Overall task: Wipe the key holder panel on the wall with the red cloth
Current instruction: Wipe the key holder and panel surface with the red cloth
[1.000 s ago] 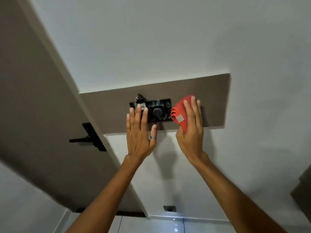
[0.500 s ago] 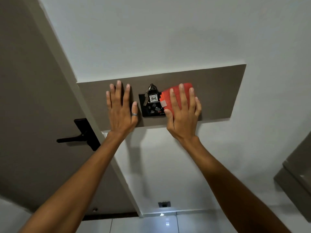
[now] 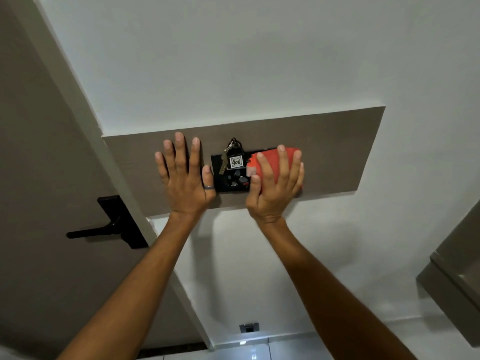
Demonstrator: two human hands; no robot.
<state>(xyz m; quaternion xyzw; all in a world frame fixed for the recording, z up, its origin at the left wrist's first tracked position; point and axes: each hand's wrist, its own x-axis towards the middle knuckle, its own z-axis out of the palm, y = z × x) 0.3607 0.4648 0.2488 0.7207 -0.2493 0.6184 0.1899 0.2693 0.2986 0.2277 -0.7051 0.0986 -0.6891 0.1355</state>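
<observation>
A long brown key holder panel [image 3: 335, 149] is fixed across the white wall. At its middle sits a black plate [image 3: 217, 175] with a key bunch and a white tag reading 406 [image 3: 235, 161] hanging on it. My right hand [image 3: 272, 188] presses the folded red cloth [image 3: 267, 158] flat against the panel, over the right end of the black plate. My left hand [image 3: 183, 178] lies flat on the panel left of the plate, fingers spread, a ring on the thumb, holding nothing.
A brown door with a black lever handle [image 3: 111, 224] stands at the left, its pale frame [image 3: 117, 162] touching the panel's left end. A grey cabinet edge [image 3: 454, 276] juts in at the right. A small wall socket [image 3: 248, 328] sits low, above the shiny floor.
My left hand went from the black plate up and left onto the bare panel. My right hand slid the cloth left onto the plate's right end. The key tag came into view.
</observation>
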